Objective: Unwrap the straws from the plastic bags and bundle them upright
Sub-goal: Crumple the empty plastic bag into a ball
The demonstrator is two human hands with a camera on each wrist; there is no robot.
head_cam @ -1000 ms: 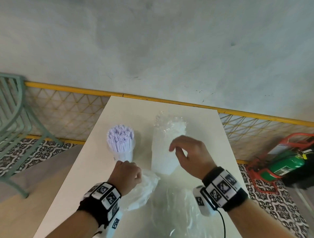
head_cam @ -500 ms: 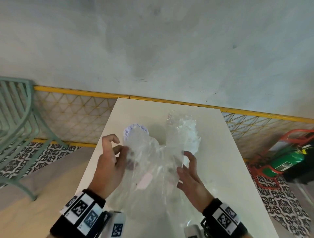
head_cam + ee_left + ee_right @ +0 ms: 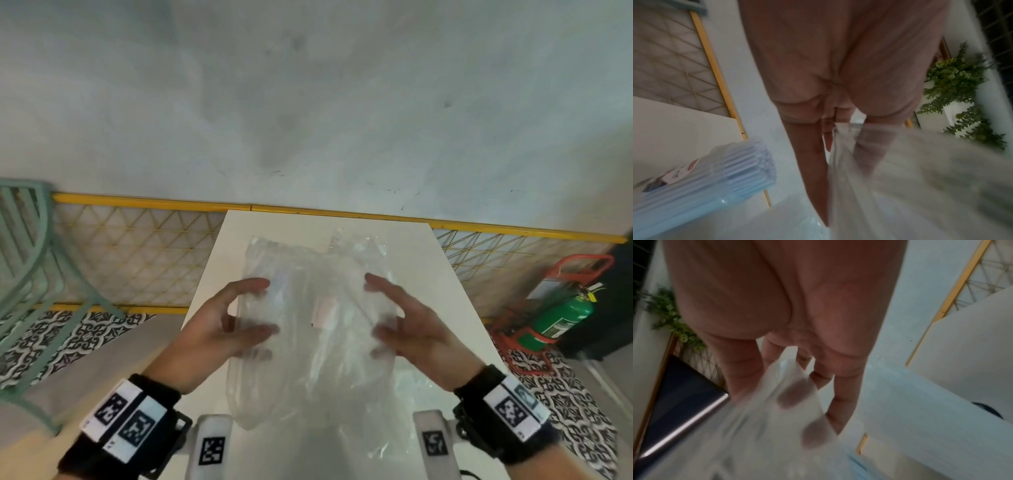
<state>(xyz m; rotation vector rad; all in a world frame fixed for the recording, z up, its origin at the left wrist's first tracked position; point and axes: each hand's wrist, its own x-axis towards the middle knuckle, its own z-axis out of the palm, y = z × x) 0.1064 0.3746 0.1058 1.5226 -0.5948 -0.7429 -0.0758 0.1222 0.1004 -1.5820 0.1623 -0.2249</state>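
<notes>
Straws' clear crinkled plastic bag (image 3: 315, 329) stretched between both hands' fingers (image 3: 255, 330) — emptied, apparently; discard it next.

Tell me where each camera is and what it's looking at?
Head: on the head, looking down at the table, both hands and wristbands showing, holding a clear bag.
Left wrist: along the left hand, bag and straws.
Right wrist: along the right hand, fingers in the bag.
Shared: all three show the bag.
</notes>
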